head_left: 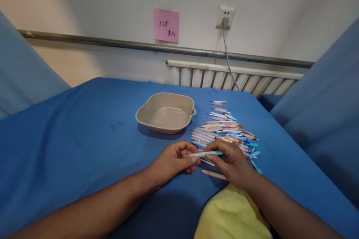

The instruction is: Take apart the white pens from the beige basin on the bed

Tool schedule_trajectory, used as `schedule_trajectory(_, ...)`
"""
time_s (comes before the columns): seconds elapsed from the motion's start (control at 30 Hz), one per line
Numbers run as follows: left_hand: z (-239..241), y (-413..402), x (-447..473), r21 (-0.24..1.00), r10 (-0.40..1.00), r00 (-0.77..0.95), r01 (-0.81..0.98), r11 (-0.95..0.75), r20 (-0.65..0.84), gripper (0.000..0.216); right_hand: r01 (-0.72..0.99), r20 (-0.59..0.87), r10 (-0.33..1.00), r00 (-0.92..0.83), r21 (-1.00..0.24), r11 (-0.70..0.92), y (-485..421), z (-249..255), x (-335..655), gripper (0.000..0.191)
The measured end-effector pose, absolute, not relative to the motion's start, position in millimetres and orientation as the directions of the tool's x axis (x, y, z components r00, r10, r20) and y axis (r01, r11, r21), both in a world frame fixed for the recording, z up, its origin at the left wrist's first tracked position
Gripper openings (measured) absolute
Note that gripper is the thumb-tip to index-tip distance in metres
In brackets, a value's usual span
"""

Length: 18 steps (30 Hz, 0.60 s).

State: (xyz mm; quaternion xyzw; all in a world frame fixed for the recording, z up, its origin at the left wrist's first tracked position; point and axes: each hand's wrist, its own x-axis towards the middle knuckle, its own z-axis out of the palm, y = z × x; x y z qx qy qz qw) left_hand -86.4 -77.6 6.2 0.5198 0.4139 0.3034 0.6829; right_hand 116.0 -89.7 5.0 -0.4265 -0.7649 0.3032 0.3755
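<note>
A slim pen, pinkish at one end and teal at the other, is held level between both hands. My left hand pinches its pale left end between thumb and fingers. My right hand grips it nearer the teal end. Just behind and partly under the right hand lies a spread of many pens and pen parts in white, peach, lilac and blue. One peach pen barrel lies apart in front of them, its right end hidden by my right hand.
A beige plastic basin stands left of the pens on the blue cloth. Yellow fabric bulges up at the near edge. Behind are a rail, a radiator and a plugged-in cable. Blue curtains hang at both sides.
</note>
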Motion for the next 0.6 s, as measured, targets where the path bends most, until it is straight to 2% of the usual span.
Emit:
schedule_trajectory(0.2,8.3,-78.1,-87.8,0.97,0.815,0.528,0.161,0.181,-0.239,0.029,0.386,0.25,0.915,-0.317,-0.847,0.365,-87.8,4.8,118.9,0.012)
schedule_trajectory(0.4,9.5,-77.1,-89.3,0.974,0.792,0.568,0.16,0.162,-0.225,0.037,0.367,0.216,0.937,-0.276,-0.877,0.31,-82.6,4.6,125.4,0.014)
schedule_trajectory(0.5,9.6,-75.2,-90.7,0.972,0.795,0.559,0.143,0.188,-0.236,0.034,0.326,0.196,0.945,-0.261,-0.904,0.277,-81.3,6.0,128.5,0.017)
schedule_trajectory(0.6,9.8,-71.8,-92.9,0.969,0.811,0.533,0.083,0.234,-0.242,0.029,0.26,0.181,0.969,-0.169,-0.94,0.221,-77.1,10.6,138.2,0.022)
